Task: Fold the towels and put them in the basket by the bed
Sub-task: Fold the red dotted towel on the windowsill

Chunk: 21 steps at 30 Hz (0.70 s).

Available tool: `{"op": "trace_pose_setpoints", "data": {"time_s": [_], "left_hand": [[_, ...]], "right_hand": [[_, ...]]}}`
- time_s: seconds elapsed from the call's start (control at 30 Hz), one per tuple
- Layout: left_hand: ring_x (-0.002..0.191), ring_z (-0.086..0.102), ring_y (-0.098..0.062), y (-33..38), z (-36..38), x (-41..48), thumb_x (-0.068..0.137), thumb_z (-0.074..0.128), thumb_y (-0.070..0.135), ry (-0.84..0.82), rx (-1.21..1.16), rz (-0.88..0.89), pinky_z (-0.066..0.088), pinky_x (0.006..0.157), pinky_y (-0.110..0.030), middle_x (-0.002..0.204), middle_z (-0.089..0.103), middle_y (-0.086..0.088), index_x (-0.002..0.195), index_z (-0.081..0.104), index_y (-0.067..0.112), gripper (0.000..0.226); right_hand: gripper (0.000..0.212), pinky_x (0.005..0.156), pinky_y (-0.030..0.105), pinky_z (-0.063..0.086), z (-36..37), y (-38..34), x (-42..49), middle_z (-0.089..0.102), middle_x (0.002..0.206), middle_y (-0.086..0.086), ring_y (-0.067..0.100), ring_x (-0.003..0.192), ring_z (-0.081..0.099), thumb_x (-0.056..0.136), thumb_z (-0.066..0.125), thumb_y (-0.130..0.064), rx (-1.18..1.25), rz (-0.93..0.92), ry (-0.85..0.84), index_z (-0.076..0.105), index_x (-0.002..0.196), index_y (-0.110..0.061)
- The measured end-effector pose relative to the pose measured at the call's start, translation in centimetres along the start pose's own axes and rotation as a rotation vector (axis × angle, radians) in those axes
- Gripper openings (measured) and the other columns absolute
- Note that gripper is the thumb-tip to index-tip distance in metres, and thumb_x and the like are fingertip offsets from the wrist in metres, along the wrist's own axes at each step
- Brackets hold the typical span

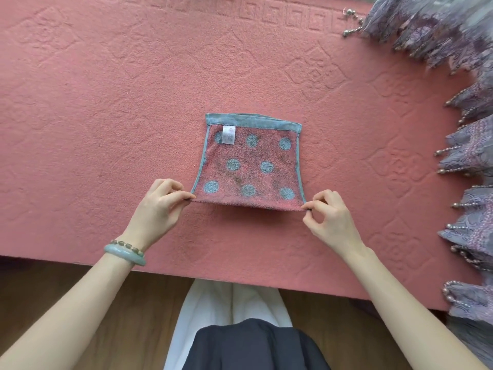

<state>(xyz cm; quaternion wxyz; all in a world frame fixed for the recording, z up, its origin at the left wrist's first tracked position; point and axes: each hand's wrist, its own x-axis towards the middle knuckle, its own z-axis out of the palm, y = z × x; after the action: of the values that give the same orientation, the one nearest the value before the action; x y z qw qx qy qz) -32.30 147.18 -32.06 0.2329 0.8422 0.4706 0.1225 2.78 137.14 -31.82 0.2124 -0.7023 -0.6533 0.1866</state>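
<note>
A small pink towel (250,166) with teal dots, a teal border and a white label lies folded on the pink bed cover (106,116). My left hand (157,206) pinches its near left corner between thumb and fingers. My right hand (328,217) pinches the near right corner the same way. The near edge is lifted slightly off the cover and stretched between both hands. No basket is in view.
A purple patterned curtain (464,145) with beaded fringe hangs along the right side of the bed. The bed's near edge (240,276) runs across the lower frame, with wooden floor (120,316) below it. A green bangle is on my left wrist.
</note>
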Motion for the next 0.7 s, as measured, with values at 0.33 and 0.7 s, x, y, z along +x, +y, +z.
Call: {"op": "trace_pose_setpoints", "data": {"time_s": [0.33, 0.7], "left_hand": [[0.095, 0.054, 0.002, 1.7, -2.5, -6.0, 0.08, 0.057, 0.043, -0.407, -0.242, 0.013, 0.044, 0.084, -0.023, 0.085, 0.064, 0.024, 0.082, 0.072, 0.026, 0.022], [0.059, 0.055, 0.003, 0.6, -0.8, 2.0, 0.076, 0.076, 0.011, -0.259, -0.433, -0.456, 0.043, 0.061, -0.012, 0.068, 0.069, 0.015, 0.078, 0.07, 0.031, 0.021]], "right_hand": [[0.021, 0.08, 0.018, 0.046, -5.0, -1.7, -5.5, 0.067, 0.081, -0.017, 0.002, 0.087, 0.06, 0.067, 0.069, -0.002, 0.186, 0.133, -0.503, 0.071, 0.072, -0.023], [0.026, 0.068, 0.018, 0.042, -1.7, 0.9, 3.4, 0.069, 0.073, 0.004, -0.003, 0.061, 0.052, 0.076, 0.063, 0.001, 0.337, 0.477, -0.34, 0.068, 0.072, -0.024]]}}
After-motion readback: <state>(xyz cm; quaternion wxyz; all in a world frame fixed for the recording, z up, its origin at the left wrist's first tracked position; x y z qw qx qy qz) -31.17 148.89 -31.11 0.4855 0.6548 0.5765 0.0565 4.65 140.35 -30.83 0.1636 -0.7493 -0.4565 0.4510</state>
